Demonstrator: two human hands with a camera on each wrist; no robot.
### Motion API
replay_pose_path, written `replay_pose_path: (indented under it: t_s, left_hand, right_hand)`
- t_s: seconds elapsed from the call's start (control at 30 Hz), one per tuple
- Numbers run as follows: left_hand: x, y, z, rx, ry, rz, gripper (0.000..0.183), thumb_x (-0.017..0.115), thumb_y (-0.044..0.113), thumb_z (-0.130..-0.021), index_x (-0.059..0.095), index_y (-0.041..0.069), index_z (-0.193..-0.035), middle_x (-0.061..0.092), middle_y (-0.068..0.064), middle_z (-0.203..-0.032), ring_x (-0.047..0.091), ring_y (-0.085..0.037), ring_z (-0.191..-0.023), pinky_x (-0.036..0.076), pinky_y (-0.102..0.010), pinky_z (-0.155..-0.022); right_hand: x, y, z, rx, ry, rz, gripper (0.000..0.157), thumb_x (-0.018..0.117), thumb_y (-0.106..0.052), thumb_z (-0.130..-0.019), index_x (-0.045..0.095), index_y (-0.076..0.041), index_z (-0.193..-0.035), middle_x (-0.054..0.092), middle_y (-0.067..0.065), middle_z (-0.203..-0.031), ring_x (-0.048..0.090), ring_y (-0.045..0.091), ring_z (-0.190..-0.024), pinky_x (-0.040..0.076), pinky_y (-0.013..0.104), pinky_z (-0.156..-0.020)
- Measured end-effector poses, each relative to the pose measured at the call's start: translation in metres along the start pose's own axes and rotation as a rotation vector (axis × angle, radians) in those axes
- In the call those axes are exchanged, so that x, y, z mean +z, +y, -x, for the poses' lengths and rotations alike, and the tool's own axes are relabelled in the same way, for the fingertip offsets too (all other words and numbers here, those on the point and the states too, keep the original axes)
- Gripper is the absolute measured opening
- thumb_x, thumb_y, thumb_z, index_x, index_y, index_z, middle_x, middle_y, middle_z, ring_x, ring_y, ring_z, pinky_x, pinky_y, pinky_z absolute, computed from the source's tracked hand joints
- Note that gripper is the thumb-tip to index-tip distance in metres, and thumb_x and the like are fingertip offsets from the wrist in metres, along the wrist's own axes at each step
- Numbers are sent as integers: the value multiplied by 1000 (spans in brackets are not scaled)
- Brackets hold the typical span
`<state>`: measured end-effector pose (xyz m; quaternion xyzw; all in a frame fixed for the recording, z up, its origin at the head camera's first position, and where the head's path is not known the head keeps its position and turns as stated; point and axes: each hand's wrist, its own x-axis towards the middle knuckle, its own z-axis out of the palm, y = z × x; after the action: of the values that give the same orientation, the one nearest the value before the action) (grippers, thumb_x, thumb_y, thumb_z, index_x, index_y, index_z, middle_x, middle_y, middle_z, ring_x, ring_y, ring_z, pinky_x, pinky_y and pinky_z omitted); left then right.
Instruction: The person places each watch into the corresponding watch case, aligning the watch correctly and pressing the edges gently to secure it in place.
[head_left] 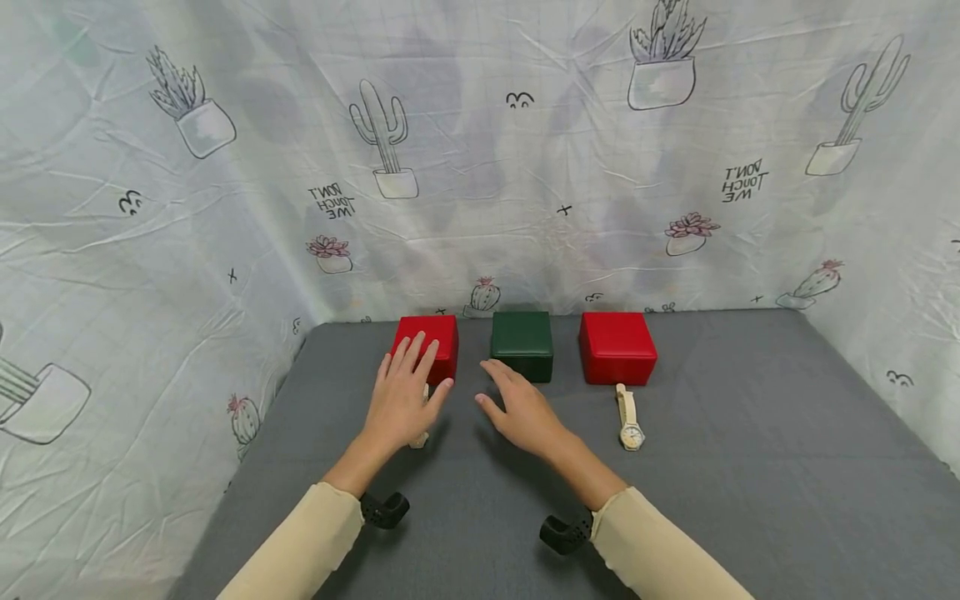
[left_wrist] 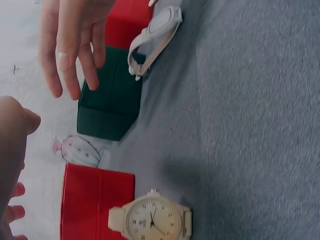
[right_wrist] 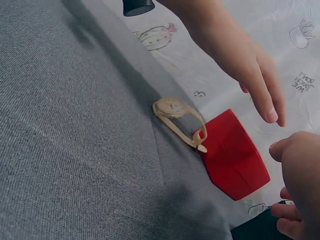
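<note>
My left hand (head_left: 403, 400), fingers spread and straight, hovers over the left red box (head_left: 447, 337) and a cream wristwatch (left_wrist: 154, 220). From above, that hand covers most of this watch, while the left wrist view shows its round white dial beside the box. My right hand (head_left: 525, 412) is held in the air in front of the green box (head_left: 522, 333), thumb apart from the fingers, with nothing in its grasp. Farther right, a second cream wristwatch (head_left: 632, 435) lies with its strap end near the front of the right red box (head_left: 618, 346).
A grey cloth (head_left: 750, 417) covers the table. The three boxes stand in a row near its back edge, against a white curtain (head_left: 480, 167) printed with cacti. Black wrist bands (head_left: 386, 510) are on both wrists, close to the cream sleeves.
</note>
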<state>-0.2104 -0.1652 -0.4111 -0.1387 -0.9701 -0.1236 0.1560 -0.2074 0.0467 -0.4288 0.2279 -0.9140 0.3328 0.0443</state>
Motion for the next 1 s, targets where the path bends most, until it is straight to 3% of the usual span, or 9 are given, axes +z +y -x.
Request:
replay_pose_path:
  t_s: [0.2,0.4,0.63,1.0]
  left_hand:
    - [3,-17,-1,14,13,30,67,62,34,-91,38,10,-149,31,-16,-157,29,-38,-143,30,-61,-112]
    - [7,-32,-3,-24,-21,57,67,61,32,-92,35,10,-150,27,-16,-158,25,-38,-144,31,-62,-111]
    - [14,-44,-10,-71,-12,202,69,59,27,-93,29,6,-151,18,-18,-160,25,-39,-144,38,-62,-106]
    - [25,-60,-25,-165,-83,310,72,52,36,-97,19,9,-155,3,-14,-164,21,-40,-146,33,-62,-109]
  right_hand:
    - [5,-3,-9,-14,-44,-26,56,58,-30,-96,41,-13,-147,42,9,-152,42,25,-139,38,49,-111]
    - [10,-4,-15,-14,-84,-29,56,56,-31,-98,38,-13,-148,41,8,-152,43,24,-139,38,53,-110]
    - [18,-8,-23,-23,-94,-28,57,57,-27,-97,37,-9,-147,42,9,-151,44,23,-137,39,44,-111]
    - [35,-10,-38,-16,-97,-54,66,58,-25,-97,26,-16,-153,38,8,-154,42,23,-139,39,45,-111]
